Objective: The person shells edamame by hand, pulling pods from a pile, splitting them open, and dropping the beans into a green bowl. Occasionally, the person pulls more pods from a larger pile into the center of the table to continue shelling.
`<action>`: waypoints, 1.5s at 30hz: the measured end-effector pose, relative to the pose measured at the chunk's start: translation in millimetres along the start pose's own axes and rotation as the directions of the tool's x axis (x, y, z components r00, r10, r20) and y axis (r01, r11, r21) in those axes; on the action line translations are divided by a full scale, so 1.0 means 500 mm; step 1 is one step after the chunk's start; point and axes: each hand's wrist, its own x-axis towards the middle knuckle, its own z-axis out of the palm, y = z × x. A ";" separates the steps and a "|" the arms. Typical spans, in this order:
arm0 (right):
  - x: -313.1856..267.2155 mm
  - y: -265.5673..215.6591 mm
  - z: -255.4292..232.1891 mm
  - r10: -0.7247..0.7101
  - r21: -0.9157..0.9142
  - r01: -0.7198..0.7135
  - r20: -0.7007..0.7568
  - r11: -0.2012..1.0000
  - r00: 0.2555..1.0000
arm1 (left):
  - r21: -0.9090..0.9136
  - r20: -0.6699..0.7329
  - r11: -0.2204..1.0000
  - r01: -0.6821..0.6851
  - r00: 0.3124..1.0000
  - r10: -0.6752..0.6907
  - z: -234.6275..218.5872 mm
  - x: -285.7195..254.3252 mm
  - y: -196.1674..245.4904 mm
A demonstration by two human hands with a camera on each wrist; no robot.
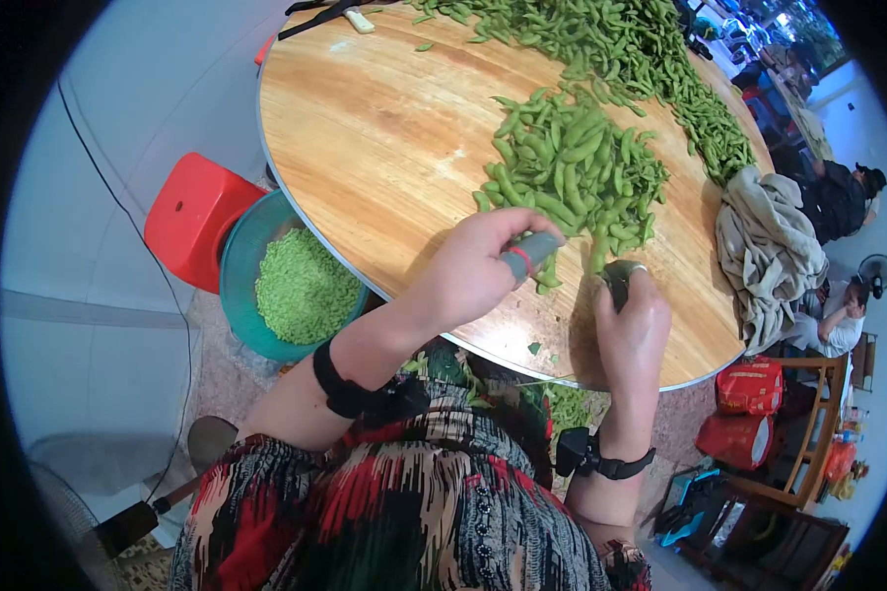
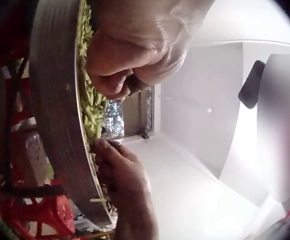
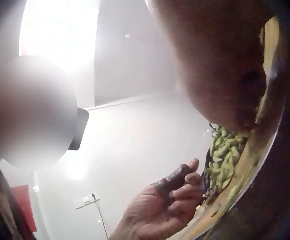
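Your left hand [image 1: 468, 271], a grey sleeve on one finger, pinches a smooth green pod [image 1: 549, 274] beside the heap [image 1: 572, 172]; your right hand [image 1: 629, 320] curls on the round wooden table [image 1: 384, 148], its hold unclear.

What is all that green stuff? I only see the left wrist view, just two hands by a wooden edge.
Observer: Green soybean pods, heaped on a round wooden table.
Operator: Is anything beside the table?
Observer: A round teal bowl of shelled green beans, next to a red plastic stool.
Operator: Is the left hand bare?
Observer: No, the left hand wears a grey finger guard with a red band.
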 end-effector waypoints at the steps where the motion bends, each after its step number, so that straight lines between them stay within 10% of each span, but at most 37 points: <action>1: -0.005 0.008 -0.002 0.030 0.108 -0.027 -0.024 0.994 0.999 | -0.113 0.017 0.993 0.024 1.000 -0.022 0.003 -0.007 0.004; 8: -0.028 0.050 -0.018 0.229 0.340 -0.193 -0.069 0.920 0.971 | -0.166 0.072 0.986 -0.002 0.997 0.014 0.025 -0.018 0.016; 10: -0.033 0.068 -0.040 0.284 0.491 -0.299 0.107 0.819 0.953 | -0.166 0.071 0.986 -0.005 0.997 0.016 0.028 -0.022 0.016; 12: -0.067 0.077 -0.104 0.026 0.677 -0.352 0.441 0.646 0.897 | -0.163 0.063 0.987 -0.003 0.998 0.013 0.022 -0.027 0.013; 14: -0.077 0.074 -0.134 -0.505 0.743 -0.109 0.547 0.661 0.668 | -0.182 0.060 0.982 -0.041 0.997 0.053 0.014 -0.027 0.007; 17: -0.114 0.054 -0.114 -0.098 0.356 -0.103 0.505 0.929 0.857 | -0.183 0.046 0.983 -0.025 0.998 0.034 0.012 -0.025 0.005; 21: -0.086 0.026 -0.111 0.102 0.425 -0.222 0.288 0.877 0.952 | -0.213 0.077 0.977 0.009 0.997 0.008 0.024 -0.025 0.008; 27: -0.034 0.004 -0.010 -0.096 -0.094 0.099 0.037 0.991 0.995 | -0.165 0.074 0.985 0.047 0.997 -0.035 0.029 -0.024 0.004; 28: -0.033 0.018 0.004 -0.101 -0.092 0.104 0.037 0.990 0.994 | -0.044 0.042 0.988 -0.150 0.988 0.151 0.036 -0.022 -0.011; 31: -0.031 0.039 0.009 -0.152 0.193 0.158 -0.047 0.968 0.987 | 0.213 0.093 0.922 -0.322 0.946 0.309 0.049 -0.032 -0.015; 33: -0.035 0.028 -0.024 0.174 0.751 -0.518 0.493 0.409 0.853 | 0.317 0.155 0.883 -0.346 0.938 0.311 0.062 -0.039 -0.002; 36: -0.051 0.010 -0.040 0.135 0.790 -0.600 0.585 0.128 0.799 | 0.398 0.213 0.816 -0.418 0.908 0.361 0.068 -0.042 0.013; 41: -0.068 -0.002 -0.036 0.216 0.822 -0.426 0.369 0.378 0.904 | -0.133 -0.003 0.975 -0.179 0.984 0.180 0.070 -0.015 -0.011; 45: -0.074 -0.026 -0.044 0.116 0.824 -0.474 0.462 0.311 0.879 | -0.344 0.073 0.938 0.031 0.997 -0.006 0.065 -0.020 0.007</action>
